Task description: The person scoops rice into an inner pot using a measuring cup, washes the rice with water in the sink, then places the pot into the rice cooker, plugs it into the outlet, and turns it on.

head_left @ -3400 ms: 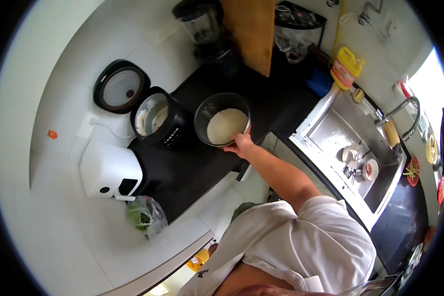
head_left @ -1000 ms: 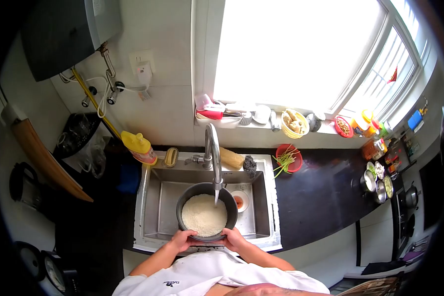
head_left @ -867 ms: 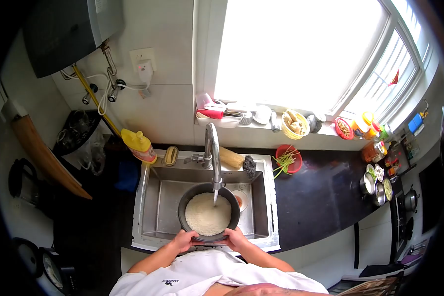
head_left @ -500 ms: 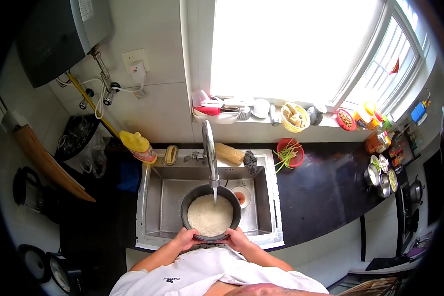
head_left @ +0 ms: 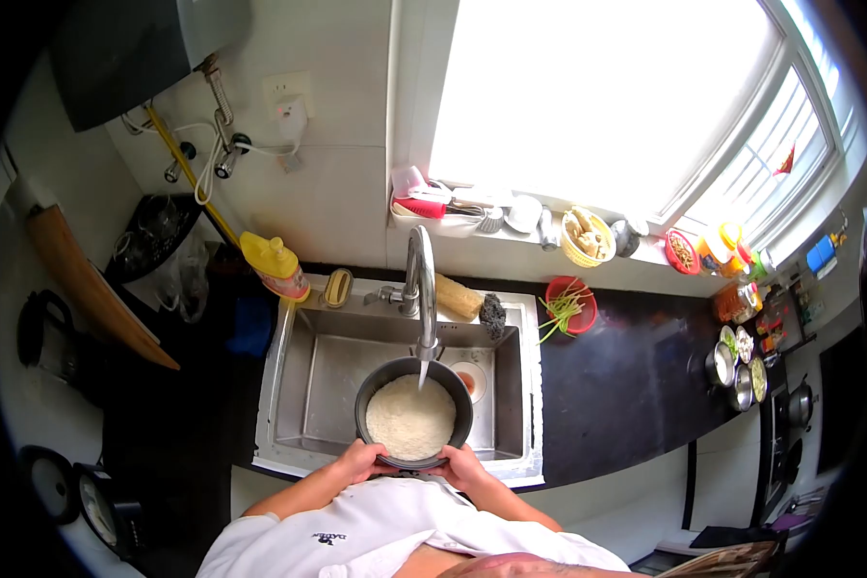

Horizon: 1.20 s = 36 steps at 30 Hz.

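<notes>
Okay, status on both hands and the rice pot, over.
Both hands gripping rim of rice pot. Water running from faucet onto rice. Small bowl beside pot in sink.

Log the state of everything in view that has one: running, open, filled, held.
Inner pot, held, rice inside
Faucet, running into inner pot
Left hand, gripping inner pot
Right hand, gripping inner pot
Rice cooker, lid open
Red bowl, holding green stalks

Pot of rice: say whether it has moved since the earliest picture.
Yes, rightward: from over the dark counter left of the sink, the pot has gone to under the tap.
</notes>
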### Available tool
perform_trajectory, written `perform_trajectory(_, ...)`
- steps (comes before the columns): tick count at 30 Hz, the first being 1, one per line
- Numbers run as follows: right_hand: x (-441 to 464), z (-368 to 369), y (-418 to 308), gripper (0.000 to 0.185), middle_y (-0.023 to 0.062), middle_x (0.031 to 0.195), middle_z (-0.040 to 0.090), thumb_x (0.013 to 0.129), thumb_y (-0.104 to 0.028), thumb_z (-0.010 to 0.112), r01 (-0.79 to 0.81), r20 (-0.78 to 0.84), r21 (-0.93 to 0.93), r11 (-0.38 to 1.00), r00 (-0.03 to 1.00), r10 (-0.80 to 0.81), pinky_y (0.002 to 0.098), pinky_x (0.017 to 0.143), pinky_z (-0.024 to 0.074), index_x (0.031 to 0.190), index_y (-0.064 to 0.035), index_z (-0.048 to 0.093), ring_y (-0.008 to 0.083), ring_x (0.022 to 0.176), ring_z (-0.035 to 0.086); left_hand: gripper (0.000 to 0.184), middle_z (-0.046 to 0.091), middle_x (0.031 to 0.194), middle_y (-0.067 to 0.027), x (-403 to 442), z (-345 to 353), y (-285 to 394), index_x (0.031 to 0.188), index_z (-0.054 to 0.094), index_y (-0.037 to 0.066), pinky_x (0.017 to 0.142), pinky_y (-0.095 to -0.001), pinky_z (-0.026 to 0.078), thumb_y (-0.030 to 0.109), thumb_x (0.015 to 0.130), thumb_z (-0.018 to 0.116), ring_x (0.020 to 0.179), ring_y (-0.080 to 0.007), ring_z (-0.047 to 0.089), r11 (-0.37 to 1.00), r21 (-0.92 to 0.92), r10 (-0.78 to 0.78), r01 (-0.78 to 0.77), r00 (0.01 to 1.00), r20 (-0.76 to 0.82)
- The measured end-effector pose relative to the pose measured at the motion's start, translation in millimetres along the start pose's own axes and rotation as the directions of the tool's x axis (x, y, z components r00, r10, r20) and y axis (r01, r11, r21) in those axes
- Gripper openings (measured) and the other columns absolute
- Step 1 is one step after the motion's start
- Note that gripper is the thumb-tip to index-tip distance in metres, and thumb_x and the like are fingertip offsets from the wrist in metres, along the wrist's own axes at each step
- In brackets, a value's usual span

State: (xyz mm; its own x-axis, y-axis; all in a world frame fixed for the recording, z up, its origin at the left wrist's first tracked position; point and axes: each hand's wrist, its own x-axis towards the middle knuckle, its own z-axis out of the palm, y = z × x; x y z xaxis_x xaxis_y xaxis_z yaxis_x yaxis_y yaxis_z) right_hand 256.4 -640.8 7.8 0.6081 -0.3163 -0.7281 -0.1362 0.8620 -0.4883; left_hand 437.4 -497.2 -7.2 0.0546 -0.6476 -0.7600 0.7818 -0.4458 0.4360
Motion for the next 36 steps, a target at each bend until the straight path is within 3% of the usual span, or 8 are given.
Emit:
perform_trajectory(5,-2,-4,3,0.052,0.0273,0.123,0.05,0.083,0.006,0.042,-0.029,0.015,0.003,1.0,0.999,0.029,0.0526,0.083,0.0578,0.134,0.0078,0.032,0.0414,0.104,0.061,0.052,0.056,0.118,-0.0226,-1,1,-1,0.132,0.04,-0.006,0.087,-0.0481,0.058,-0.005,0.08,0.048,0.101,-0.0363,0.064,1.0,-0.005,-0.022,0.022,1.0,0.005)
perform_trajectory(15,2,0,3,0.042,0.028,0.121,0.052,0.082,0.007,0.042,-0.002,-0.01,-0.004,1.0,1.0,0.002,0.0567,0.087,0.0562,0.124,0.0134,0.04,0.0427,0.105,0.061,0.045,0.057,0.115,-0.0236,-1,-2,-4,0.126,0.044,-0.009,0.085,-0.0476,0.059,-0.005,0.082,0.049,0.097,-0.0359,0.065,0.999,-0.049,0.024,-0.025,0.999,-0.021)
perform_trajectory(36,1,10,-8,0.043,0.0281,0.116,0.053,0.083,0.006,0.041,-0.052,-0.012,-0.041,0.998,0.999,0.052,0.0519,0.083,0.0586,0.125,0.013,0.038,0.0408,0.101,0.062,0.052,0.059,0.109,-0.0174,0,-3,-6,0.13,0.044,-0.001,0.079,-0.0441,0.06,-0.004,0.079,0.051,0.092,-0.0311,0.065,0.995,-0.095,0.035,-0.04,0.998,-0.054)
